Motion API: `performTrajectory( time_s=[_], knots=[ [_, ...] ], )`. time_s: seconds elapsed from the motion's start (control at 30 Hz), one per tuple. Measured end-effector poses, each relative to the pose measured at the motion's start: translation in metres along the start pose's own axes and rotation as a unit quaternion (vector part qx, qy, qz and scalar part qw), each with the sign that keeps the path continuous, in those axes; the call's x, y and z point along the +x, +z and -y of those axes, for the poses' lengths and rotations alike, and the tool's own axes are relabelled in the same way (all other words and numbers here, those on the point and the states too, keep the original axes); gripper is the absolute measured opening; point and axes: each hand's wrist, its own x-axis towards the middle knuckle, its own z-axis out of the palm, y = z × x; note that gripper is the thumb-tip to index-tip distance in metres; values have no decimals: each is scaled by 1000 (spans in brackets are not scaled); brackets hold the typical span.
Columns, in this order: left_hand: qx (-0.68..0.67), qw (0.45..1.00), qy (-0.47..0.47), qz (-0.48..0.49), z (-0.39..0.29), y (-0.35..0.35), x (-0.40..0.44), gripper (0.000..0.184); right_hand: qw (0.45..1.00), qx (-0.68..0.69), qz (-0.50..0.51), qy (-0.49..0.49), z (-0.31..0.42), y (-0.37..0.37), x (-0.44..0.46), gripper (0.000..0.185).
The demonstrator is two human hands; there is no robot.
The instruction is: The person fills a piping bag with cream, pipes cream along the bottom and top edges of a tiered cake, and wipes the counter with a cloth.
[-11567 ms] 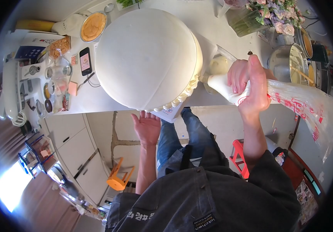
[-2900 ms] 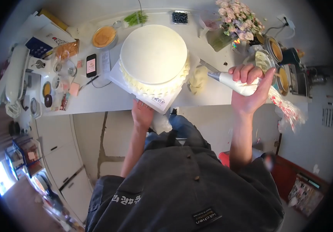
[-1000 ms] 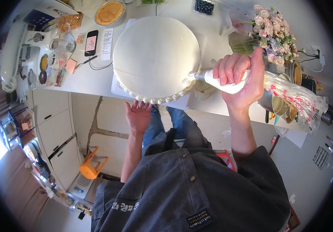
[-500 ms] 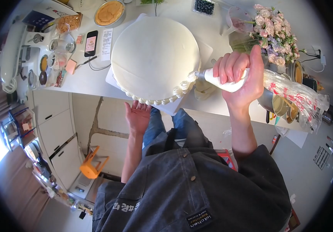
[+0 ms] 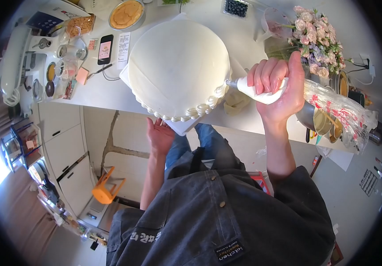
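A round cake (image 5: 177, 66) covered in smooth white cream stands on a white square board (image 5: 183, 127) at the table's front edge. Piped cream blobs (image 5: 205, 105) run along its near and right lower rim. My right hand (image 5: 277, 86) is wrapped round a piping bag (image 5: 264, 92), whose metal nozzle (image 5: 232, 83) points left at the cake's right side. The bag's clear back end with red print trails off to the right. Below the front edge, my left hand (image 5: 160, 136) is palm up with fingers apart; its fingertips are partly hidden under the board.
Left of the cake lie a phone (image 5: 105, 49) and a printed slip (image 5: 123, 50). A sponge cake in a tin (image 5: 126, 15) and blueberries (image 5: 235, 8) stand behind. Pink flowers (image 5: 313, 37) are at the right, near a metal bowl (image 5: 307, 114). An orange stool (image 5: 106, 186) stands on the floor.
The board has turned under the cake, its near corner shifting left. The piped border has moved along with it, and my left hand has slid slightly. My right hand stays almost in place.
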Motion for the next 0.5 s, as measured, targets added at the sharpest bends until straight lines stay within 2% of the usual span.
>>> performTrajectory(
  time_s=[0.03,0.23,0.3,0.43,0.5],
  knots=[
    [12,998,12,-53,2,9,-2,56,1000,2,12,4,-1,-1,0,56],
    [21,1000,15,-16,5,15,-3,62,999,-11,41,9,5,4,-3,55],
    [27,999,7,-28,4,12,-5,64,1000,-13,11,13,3,5,0,55],
    [18,998,34,-56,5,16,-4,65,999,-23,26,9,0,3,2,55],
    [-21,999,25,7,3,6,-3,63,998,-14,56,15,3,3,-1,55]
  ],
)
